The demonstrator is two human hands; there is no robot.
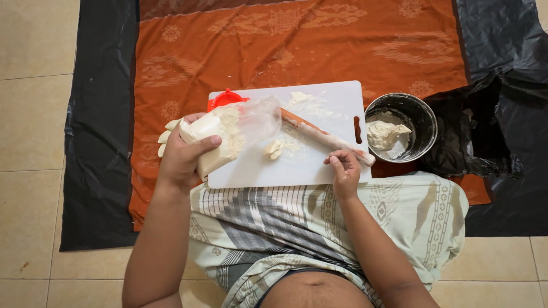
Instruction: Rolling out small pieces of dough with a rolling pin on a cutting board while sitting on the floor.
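My left hand [184, 154] grips a clear plastic bag of flour [231, 131], tilted over the left part of a white cutting board [331, 105]. A small piece of dough [274, 149] lies in loose flour at the board's middle. A floured wooden rolling pin [319, 134] lies diagonally across the board. My right hand [345, 170] rests at the board's near right edge, fingers curled beside the pin's near end and holding nothing that I can see.
A metal bowl [425, 122] with a lump of dough [385, 134] stands right of the board. A red round object [227, 98] peeks out behind the bag. An orange patterned cloth [297, 45] and black plastic sheet [502, 85] cover the tiled floor.
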